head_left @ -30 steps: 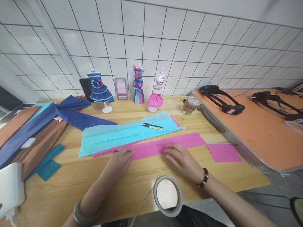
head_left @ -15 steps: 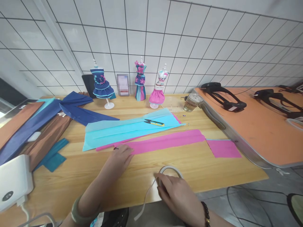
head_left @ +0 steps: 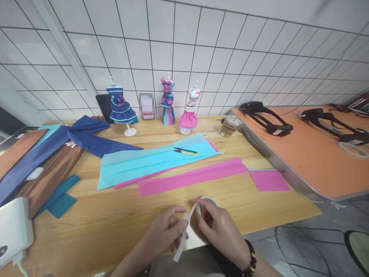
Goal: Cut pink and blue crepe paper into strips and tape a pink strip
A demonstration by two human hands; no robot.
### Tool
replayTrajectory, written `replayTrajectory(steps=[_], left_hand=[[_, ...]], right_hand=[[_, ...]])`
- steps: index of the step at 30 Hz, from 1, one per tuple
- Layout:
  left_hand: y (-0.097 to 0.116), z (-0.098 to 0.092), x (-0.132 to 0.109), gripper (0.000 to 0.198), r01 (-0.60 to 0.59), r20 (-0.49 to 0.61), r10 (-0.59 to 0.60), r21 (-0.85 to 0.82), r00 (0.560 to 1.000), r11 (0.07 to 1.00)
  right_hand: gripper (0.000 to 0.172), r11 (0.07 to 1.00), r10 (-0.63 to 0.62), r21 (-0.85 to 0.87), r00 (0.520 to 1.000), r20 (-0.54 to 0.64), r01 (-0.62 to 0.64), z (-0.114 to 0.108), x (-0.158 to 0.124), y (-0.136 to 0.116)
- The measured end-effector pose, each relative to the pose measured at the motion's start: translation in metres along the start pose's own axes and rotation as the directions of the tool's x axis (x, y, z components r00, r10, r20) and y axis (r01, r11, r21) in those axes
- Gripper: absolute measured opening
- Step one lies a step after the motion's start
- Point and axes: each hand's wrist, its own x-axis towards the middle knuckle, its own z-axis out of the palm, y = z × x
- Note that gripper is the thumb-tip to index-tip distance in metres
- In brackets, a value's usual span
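My right hand (head_left: 220,227) grips a roll of white tape (head_left: 210,199) near the table's front edge, fingers closed on its rim. A loose strip of tape (head_left: 183,240) hangs from the roll toward me. Just left of it is my left hand (head_left: 171,229), its thumb touching the strip; the other fingers are curled and partly hidden. Beyond the hands lies a long pink strip (head_left: 190,177), with a small pink piece (head_left: 269,180) to its right. Behind it, yellow-and-black thread snips (head_left: 186,151) rest on light blue sheets (head_left: 152,159).
Three small dress forms (head_left: 122,105) stand by the tiled wall, with a glass (head_left: 231,126) to their right. Blue and brown sheets (head_left: 57,169) and a white device (head_left: 15,227) lie left. Black frames (head_left: 268,121) rest on an orange surface (head_left: 317,161).
My left hand has left the pink strip and come back beside the tape. The roll and my right hand are slightly higher, and the tape strip is now near my left thumb.
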Motion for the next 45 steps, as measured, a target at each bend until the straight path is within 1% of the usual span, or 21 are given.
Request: replayTrajectory(steps=[2,5,7,10,11,14,16,18,21,23,25,28,31,33,34,35,37,39,40,42,45], left_hand=[[0.002,0.000,0.001,0.058,0.070,0.041,-0.067,-0.100,0.997,0.992],[0.004,-0.001,0.001,0.059,0.100,0.074,-0.088,-0.167,0.993,0.981],[0.004,0.000,0.001,0.055,0.075,0.049,-0.067,-0.173,0.997,0.982],[0.003,0.005,0.004,0.053,0.031,-0.028,-0.035,-0.144,0.999,0.989],[0.003,0.007,0.006,0.052,0.027,-0.030,-0.032,-0.138,0.999,0.990],[0.004,0.012,0.009,0.049,0.054,0.061,-0.045,-0.142,0.997,0.988],[0.005,0.015,0.011,0.042,0.084,0.140,-0.065,-0.135,0.988,0.987],[0.005,0.016,0.012,0.035,0.100,0.181,-0.075,-0.131,0.981,0.986],[0.004,0.013,0.013,0.037,0.104,0.178,-0.072,-0.175,0.981,0.979],[0.005,0.008,0.013,0.044,0.115,0.163,-0.081,-0.209,0.983,0.971],[0.008,0.001,0.013,0.042,0.127,0.161,-0.094,-0.209,0.983,0.970],[0.012,-0.011,0.012,0.032,0.109,0.173,-0.087,-0.121,0.981,0.987],[0.014,-0.023,0.011,0.036,0.100,0.184,-0.107,0.050,0.977,0.994],[0.015,-0.030,0.012,0.037,0.132,0.127,-0.157,0.189,0.979,0.973],[0.015,-0.033,0.013,0.036,0.131,0.076,-0.156,0.265,0.985,0.955],[0.016,-0.036,0.015,0.035,0.109,0.021,-0.124,0.347,0.992,0.931],[0.018,-0.041,0.021,0.031,0.028,-0.081,0.018,0.524,0.997,0.851],[0.022,-0.046,0.027,0.025,-0.017,-0.168,0.183,0.691,0.969,0.723],[0.025,-0.048,0.030,0.023,-0.010,-0.196,0.248,0.765,0.949,0.644],[0.029,-0.052,0.035,0.024,0.022,-0.208,0.351,0.885,0.913,0.465],[0.032,-0.060,0.040,0.024,0.020,-0.125,0.473,0.975,0.872,0.221]], right_hand=[[0.031,1.000,-0.005,0.005,0.999,-0.054,0.006,0.000,0.000,0.003],[0.030,1.000,-0.010,-0.002,0.993,-0.117,0.009,0.000,0.000,0.006],[0.029,1.000,-0.017,-0.018,0.989,-0.149,0.014,0.001,0.000,0.008],[0.029,0.998,-0.042,-0.045,0.982,-0.185,0.034,0.003,0.001,0.010],[0.029,0.998,-0.054,-0.054,0.979,-0.195,0.044,0.004,0.001,0.010],[0.029,0.993,-0.098,-0.091,0.968,-0.231,0.079,0.004,0.001,0.012],[0.029,0.988,-0.127,-0.123,0.959,-0.254,0.099,0.004,0.001,0.013],[0.028,0.980,-0.154,-0.162,0.950,-0.270,0.113,0.003,0.001,0.014],[0.026,0.950,-0.245,-0.266,0.920,-0.305,0.165,0.001,0.002,0.018],[0.026,0.914,-0.328,-0.348,0.887,-0.326,0.210,0.001,0.003,0.021],[0.028,0.873,-0.404,-0.418,0.852,-0.334,0.250,0.000,0.003,0.024],[0.030,0.819,-0.482,-0.492,0.819,-0.312,0.294,0.001,0.003,0.027],[0.027,0.780,-0.514,-0.535,0.819,-0.254,0.324,0.001,0.001,0.029],[0.025,0.762,-0.523,-0.555,0.822,-0.225,0.334,0.002,-0.001,0.031],[0.024,0.758,-0.520,-0.561,0.827,-0.213,0.332,0.002,-0.002,0.033],[0.024,0.758,-0.508,-0.565,0.838,-0.200,0.325,0.003,-0.003,0.034],[0.025,0.769,-0.457,-0.569,0.873,-0.169,0.292,0.005,-0.005,0.037],[0.027,0.782,-0.385,-0.572,0.913,-0.134,0.246,0.007,-0.004,0.040],[0.027,0.789,-0.350,-0.572,0.929,-0.119,0.224,0.009,-0.004,0.041],[0.028,0.801,-0.292,-0.568,0.952,-0.097,0.188,0.011,-0.001,0.043],[0.026,0.819,-0.229,-0.558,0.969,-0.097,0.138,0.013,0.003,0.044]])
